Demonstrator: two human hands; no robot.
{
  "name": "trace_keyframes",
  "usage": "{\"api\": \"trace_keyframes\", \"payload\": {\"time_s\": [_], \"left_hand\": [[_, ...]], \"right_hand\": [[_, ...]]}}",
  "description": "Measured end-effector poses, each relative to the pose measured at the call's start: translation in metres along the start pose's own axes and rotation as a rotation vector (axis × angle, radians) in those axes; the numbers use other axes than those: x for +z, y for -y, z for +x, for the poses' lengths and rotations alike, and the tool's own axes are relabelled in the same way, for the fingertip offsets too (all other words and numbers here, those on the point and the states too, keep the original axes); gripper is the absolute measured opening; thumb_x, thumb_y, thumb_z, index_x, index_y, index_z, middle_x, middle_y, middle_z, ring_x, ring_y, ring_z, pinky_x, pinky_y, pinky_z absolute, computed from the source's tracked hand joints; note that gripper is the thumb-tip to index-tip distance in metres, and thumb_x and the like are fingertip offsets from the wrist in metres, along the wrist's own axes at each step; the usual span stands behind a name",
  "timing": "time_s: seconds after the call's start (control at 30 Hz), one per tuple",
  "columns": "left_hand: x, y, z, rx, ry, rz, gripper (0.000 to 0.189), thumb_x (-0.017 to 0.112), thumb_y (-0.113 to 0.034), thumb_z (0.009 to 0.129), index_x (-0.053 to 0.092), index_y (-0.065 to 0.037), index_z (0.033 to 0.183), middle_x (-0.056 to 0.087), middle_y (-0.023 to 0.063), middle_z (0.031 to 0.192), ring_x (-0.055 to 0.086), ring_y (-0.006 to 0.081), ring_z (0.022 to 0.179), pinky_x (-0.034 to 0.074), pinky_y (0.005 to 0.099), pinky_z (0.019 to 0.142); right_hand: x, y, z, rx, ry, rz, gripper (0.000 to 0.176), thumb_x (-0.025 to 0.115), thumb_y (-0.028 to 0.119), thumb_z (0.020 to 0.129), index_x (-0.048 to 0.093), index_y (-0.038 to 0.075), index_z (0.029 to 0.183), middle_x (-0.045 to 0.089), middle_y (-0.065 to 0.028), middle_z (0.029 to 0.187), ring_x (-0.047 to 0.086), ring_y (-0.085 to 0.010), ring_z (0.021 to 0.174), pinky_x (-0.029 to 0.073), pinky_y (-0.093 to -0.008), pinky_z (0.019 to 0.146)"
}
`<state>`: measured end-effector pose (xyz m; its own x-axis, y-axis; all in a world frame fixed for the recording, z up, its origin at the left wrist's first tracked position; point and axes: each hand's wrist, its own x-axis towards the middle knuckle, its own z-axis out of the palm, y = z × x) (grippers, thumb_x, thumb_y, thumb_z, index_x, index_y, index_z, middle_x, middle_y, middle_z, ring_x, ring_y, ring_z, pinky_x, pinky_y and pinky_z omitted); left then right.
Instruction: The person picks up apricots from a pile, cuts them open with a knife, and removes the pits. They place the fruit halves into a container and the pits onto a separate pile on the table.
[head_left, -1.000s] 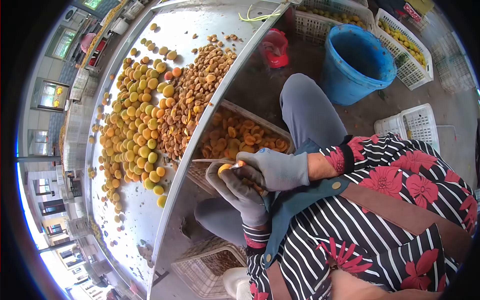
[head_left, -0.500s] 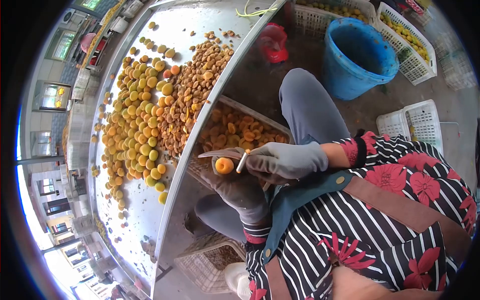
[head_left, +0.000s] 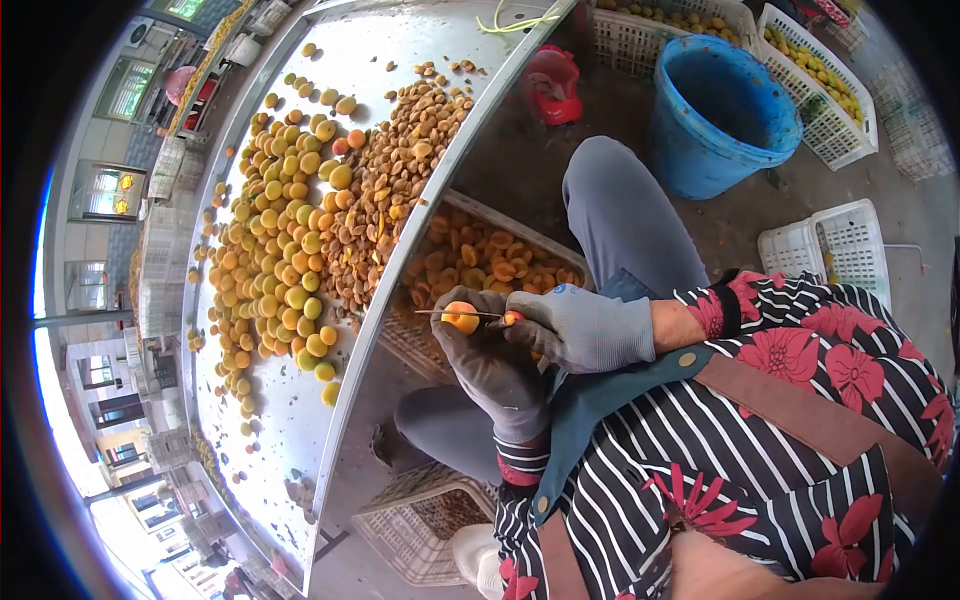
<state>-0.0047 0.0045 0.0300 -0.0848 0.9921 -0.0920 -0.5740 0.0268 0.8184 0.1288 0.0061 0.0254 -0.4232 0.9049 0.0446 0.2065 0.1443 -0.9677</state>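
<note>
Both my hands wear grey gloves. My left hand (head_left: 498, 385) is closed round an orange-yellow apricot (head_left: 460, 322), whose upper face shows between the fingers. In my right hand (head_left: 585, 328) is a small knife, its red handle end (head_left: 513, 318) showing at the fingers. The thin blade (head_left: 487, 315) lies across the apricot, edge-on to the view. My hands are close together above my lap, beside a crate (head_left: 562, 254) of opened orange apricot halves.
A metal table (head_left: 400, 250) on the left bears whole apricots (head_left: 285, 250) and a heap of brown pits (head_left: 400, 150). A blue bucket (head_left: 690, 150), white crates (head_left: 855, 240) and a red object (head_left: 552, 85) are at the upper right. Below stands another crate (head_left: 400, 520).
The knife has turned and come down from above the apricot to lie across it. My right hand has shifted slightly, and my left hand has tilted with the fruit.
</note>
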Motion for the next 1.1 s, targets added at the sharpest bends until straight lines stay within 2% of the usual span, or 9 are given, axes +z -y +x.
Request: {"api": "trace_keyframes", "payload": {"time_s": [0.3,0.47,0.53,0.63,0.73,0.8,0.93,1.03,1.1], "left_hand": [[0.019,-0.008,-0.001,-0.080,-0.029,-0.157,0.042,0.036,-0.045,0.109,0.050,-0.005,0.112,0.051,0.0069,0.090,0.052,0.0149,0.065,0.048,0.0249,0.044],[0.007,-0.001,-0.001,-0.072,-0.006,-0.060,0.042,0.034,-0.044,0.110,0.049,-0.005,0.112,0.053,0.0083,0.089,0.052,0.0143,0.059,0.047,0.0246,0.045],[0.005,-0.001,-0.001,-0.073,0.026,-0.021,0.041,0.034,-0.043,0.110,0.049,-0.005,0.112,0.054,0.0086,0.088,0.052,0.0141,0.057,0.046,0.0244,0.045],[0.011,-0.007,-0.004,-0.059,0.011,0.127,0.038,0.035,-0.040,0.110,0.048,-0.005,0.114,0.054,0.0089,0.090,0.052,0.0135,0.057,0.044,0.0238,0.045],[0.005,-0.007,-0.002,0.056,0.023,0.283,0.035,0.037,-0.038,0.109,0.047,-0.005,0.116,0.055,0.0083,0.092,0.053,0.0134,0.063,0.046,0.0240,0.053],[-0.005,-0.006,0.000,0.118,0.066,0.356,0.035,0.039,-0.037,0.109,0.046,-0.004,0.119,0.056,0.0085,0.097,0.054,0.0136,0.075,0.048,0.0254,0.067],[-0.002,-0.007,-0.001,0.124,0.038,0.290,0.039,0.041,-0.037,0.108,0.044,-0.003,0.129,0.055,0.0087,0.099,0.053,0.0157,0.086,0.046,0.0298,0.081],[-0.002,-0.002,0.000,0.202,0.118,0.023,0.048,0.042,-0.035,0.107,0.037,-0.002,0.142,0.057,0.0122,0.111,0.057,0.0217,0.101,0.046,0.0353,0.093],[0.007,-0.009,-0.003,0.142,0.061,0.035,0.060,0.044,-0.033,0.106,0.025,0.000,0.152,0.053,0.0185,0.133,0.054,0.0311,0.124,0.041,0.0439,0.109]], "right_hand": [[0.006,-0.009,0.001,-0.023,-0.039,-0.130,0.036,0.047,0.035,0.105,0.050,0.002,0.117,0.067,-0.0265,0.084,0.066,-0.0470,0.083,0.052,-0.0519,0.071],[0.007,-0.007,0.002,-0.008,-0.056,-0.139,0.038,0.047,0.036,0.104,0.049,0.002,0.120,0.068,-0.0269,0.085,0.066,-0.0470,0.083,0.052,-0.0524,0.072],[0.005,-0.004,0.001,0.080,0.009,-0.147,0.042,0.049,0.034,0.104,0.047,0.003,0.132,0.068,-0.0265,0.092,0.066,-0.0459,0.085,0.053,-0.0489,0.073],[0.001,-0.004,0.000,0.039,0.017,-0.212,0.039,0.048,0.033,0.104,0.048,0.003,0.128,0.068,-0.0255,0.089,0.066,-0.0460,0.083,0.052,-0.0495,0.071],[-0.006,0.005,-0.001,0.079,0.077,-0.174,0.038,0.047,0.036,0.105,0.051,0.001,0.118,0.068,-0.0275,0.091,0.066,-0.0469,0.089,0.051,-0.0511,0.076],[-0.009,0.005,0.001,0.075,0.097,-0.143,0.038,0.047,0.036,0.105,0.052,0.001,0.117,0.068,-0.0275,0.091,0.066,-0.0471,0.090,0.051,-0.0511,0.076],[-0.003,-0.002,0.002,0.027,0.103,-0.089,0.036,0.048,0.035,0.105,0.051,0.000,0.113,0.067,-0.0276,0.090,0.064,-0.0483,0.089,0.050,-0.0519,0.075],[-0.004,0.005,0.000,0.069,0.079,-0.095,0.035,0.048,0.035,0.105,0.051,0.001,0.110,0.066,-0.0275,0.089,0.064,-0.0488,0.088,0.049,-0.0528,0.074],[-0.004,0.005,-0.001,0.068,0.081,-0.104,0.034,0.048,0.035,0.105,0.051,0.001,0.109,0.066,-0.0275,0.088,0.064,-0.0489,0.088,0.049,-0.0528,0.074]]}}
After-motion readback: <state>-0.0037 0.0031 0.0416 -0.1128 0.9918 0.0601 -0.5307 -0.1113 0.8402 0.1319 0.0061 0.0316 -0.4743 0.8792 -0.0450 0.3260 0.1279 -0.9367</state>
